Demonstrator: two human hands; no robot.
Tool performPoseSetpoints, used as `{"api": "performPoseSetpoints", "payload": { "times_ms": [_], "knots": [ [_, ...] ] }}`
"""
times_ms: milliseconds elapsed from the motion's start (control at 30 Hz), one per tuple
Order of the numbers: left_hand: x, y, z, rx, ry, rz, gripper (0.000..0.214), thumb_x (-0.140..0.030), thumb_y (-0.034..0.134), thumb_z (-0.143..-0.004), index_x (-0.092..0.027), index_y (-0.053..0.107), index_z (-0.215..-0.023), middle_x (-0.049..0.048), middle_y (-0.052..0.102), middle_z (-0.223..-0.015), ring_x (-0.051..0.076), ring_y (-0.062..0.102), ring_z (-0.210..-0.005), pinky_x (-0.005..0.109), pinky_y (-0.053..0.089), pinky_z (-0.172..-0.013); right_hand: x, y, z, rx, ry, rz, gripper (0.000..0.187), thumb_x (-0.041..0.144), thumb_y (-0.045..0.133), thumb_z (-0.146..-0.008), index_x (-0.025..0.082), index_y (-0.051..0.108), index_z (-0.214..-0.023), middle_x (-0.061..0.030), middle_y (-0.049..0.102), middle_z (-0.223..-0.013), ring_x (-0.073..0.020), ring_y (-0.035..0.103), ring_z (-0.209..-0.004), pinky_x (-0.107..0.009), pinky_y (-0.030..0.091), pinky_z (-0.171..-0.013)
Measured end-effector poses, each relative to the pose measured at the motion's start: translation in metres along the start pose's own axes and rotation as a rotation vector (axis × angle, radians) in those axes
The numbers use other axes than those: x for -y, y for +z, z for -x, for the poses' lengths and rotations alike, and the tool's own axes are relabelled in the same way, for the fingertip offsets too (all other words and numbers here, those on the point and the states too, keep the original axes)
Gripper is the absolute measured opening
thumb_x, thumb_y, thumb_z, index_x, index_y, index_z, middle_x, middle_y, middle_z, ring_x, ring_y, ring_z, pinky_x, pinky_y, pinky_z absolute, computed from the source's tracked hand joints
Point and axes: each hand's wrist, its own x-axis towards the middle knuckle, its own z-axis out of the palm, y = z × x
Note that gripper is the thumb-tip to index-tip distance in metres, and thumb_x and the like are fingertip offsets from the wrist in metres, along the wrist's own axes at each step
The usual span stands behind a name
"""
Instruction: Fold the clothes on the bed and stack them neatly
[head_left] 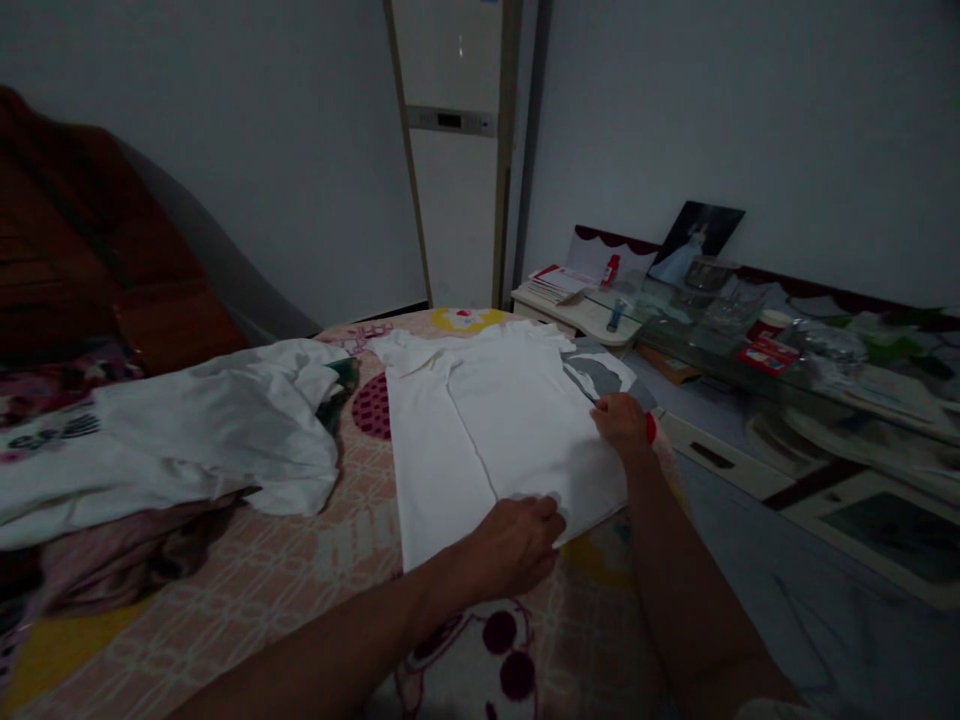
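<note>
A white T-shirt [517,410] lies spread on a patterned blanket [352,570], with one side folded over so a long edge runs down its middle. My left hand [519,545] is closed at the near hem, fingers curled over the fabric; the fingertips are partly hidden. At the shirt's right edge, my right hand [621,425] pinches the cloth. Beneath and beyond that edge shows a grey and white piece of fabric [600,370], with a small red patch near my right wrist.
White clothes [217,430] lie heaped on the left beside a wooden chair back [90,240]. A glass-topped cabinet [690,320] on the right holds a photo [697,240], a red box [766,354] and clutter. A tall white air conditioner [454,210] stands in the corner.
</note>
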Motion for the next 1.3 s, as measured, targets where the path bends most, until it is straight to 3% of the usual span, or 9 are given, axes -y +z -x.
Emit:
{"api": "performPoseSetpoints", "payload": {
  "times_ms": [233,400,467,567,833,1000,1133,1200,1300],
  "knots": [
    [0.006,-0.008,-0.002,0.002,0.064,0.197,0.017,-0.012,0.050,-0.090,-0.018,0.066,-0.089,0.0052,0.066,-0.089,0.016,0.064,-0.080,0.025,0.049,-0.071,0.002,-0.003,-0.002,-0.032,0.026,-0.036,0.022,0.020,0.052,-0.085,0.016,0.073,-0.092,-0.0128,0.072,-0.097,-0.0245,0.065,-0.094,-0.030,0.046,-0.080],
    [0.029,-0.029,0.001,-0.162,0.028,0.317,0.030,-0.027,0.044,-0.100,-0.021,0.065,-0.121,0.0077,0.068,-0.118,0.017,0.064,-0.109,0.028,0.049,-0.094,-0.004,-0.004,-0.003,-0.003,-0.009,-0.029,0.024,0.025,0.055,-0.087,0.012,0.071,-0.098,-0.0129,0.072,-0.099,-0.0231,0.064,-0.093,-0.030,0.044,-0.080],
    [0.038,-0.023,0.000,-0.216,-0.005,0.267,0.038,-0.028,0.040,-0.102,-0.021,0.055,-0.136,0.0097,0.059,-0.138,0.018,0.054,-0.129,0.032,0.044,-0.107,-0.007,-0.004,-0.001,0.031,-0.033,-0.023,0.021,0.024,0.058,-0.084,0.012,0.072,-0.094,-0.0122,0.072,-0.095,-0.0226,0.064,-0.091,-0.029,0.043,-0.077],
    [0.044,-0.003,0.000,-0.145,0.041,0.150,0.047,-0.035,0.043,-0.101,-0.024,0.043,-0.147,0.0108,0.043,-0.155,0.021,0.036,-0.145,0.043,0.030,-0.119,-0.012,-0.005,0.000,0.044,-0.055,0.003,0.017,0.021,0.059,-0.083,0.013,0.073,-0.088,-0.0118,0.071,-0.091,-0.0224,0.063,-0.089,-0.029,0.042,-0.076],
    [0.038,0.013,-0.003,-0.072,0.115,0.104,0.050,-0.043,0.039,-0.102,-0.033,0.035,-0.151,0.0072,0.030,-0.162,0.027,0.027,-0.149,0.056,0.019,-0.120,-0.017,-0.009,-0.006,-0.005,-0.083,-0.079,0.025,0.030,0.054,-0.086,0.016,0.070,-0.073,-0.0096,0.069,-0.078,-0.0234,0.063,-0.080,-0.032,0.044,-0.072],
    [0.040,0.017,-0.005,-0.121,0.111,0.123,0.047,-0.040,0.043,-0.101,-0.028,0.042,-0.146,0.0087,0.040,-0.157,0.026,0.035,-0.145,0.054,0.021,-0.120,-0.007,-0.015,-0.001,0.157,-0.202,-0.431,0.016,0.024,0.060,-0.075,0.015,0.073,-0.075,-0.0100,0.070,-0.076,-0.0274,0.066,-0.080,-0.037,0.050,-0.074],
    [0.046,0.019,-0.007,-0.334,0.008,0.229,0.033,-0.029,0.046,-0.099,-0.019,0.055,-0.130,0.0125,0.059,-0.137,0.022,0.053,-0.129,0.042,0.039,-0.112,0.019,-0.013,0.016,0.429,-0.375,-0.792,0.036,0.029,0.063,-0.071,0.014,0.075,-0.102,-0.0114,0.075,-0.092,-0.0298,0.069,-0.088,-0.037,0.055,-0.074],
    [0.051,0.019,-0.008,-0.448,-0.074,0.279,0.023,-0.020,0.046,-0.096,-0.018,0.061,-0.113,0.0104,0.067,-0.117,0.020,0.062,-0.112,0.036,0.049,-0.099,0.032,-0.007,0.025,0.490,-0.424,-0.830,0.046,0.030,0.067,-0.068,0.013,0.072,-0.111,-0.0114,0.075,-0.095,-0.0286,0.070,-0.089,-0.035,0.055,-0.073],
    [0.056,0.017,-0.009,-0.587,-0.134,0.326,0.019,-0.012,0.045,-0.091,-0.018,0.059,-0.102,0.0075,0.066,-0.101,0.018,0.064,-0.095,0.031,0.053,-0.086,0.044,0.003,0.034,0.669,-0.471,-0.766,0.046,0.033,0.066,-0.071,0.011,0.072,-0.111,-0.0058,0.072,-0.073,-0.0205,0.067,-0.064,-0.028,0.052,-0.056]
  ]
}}
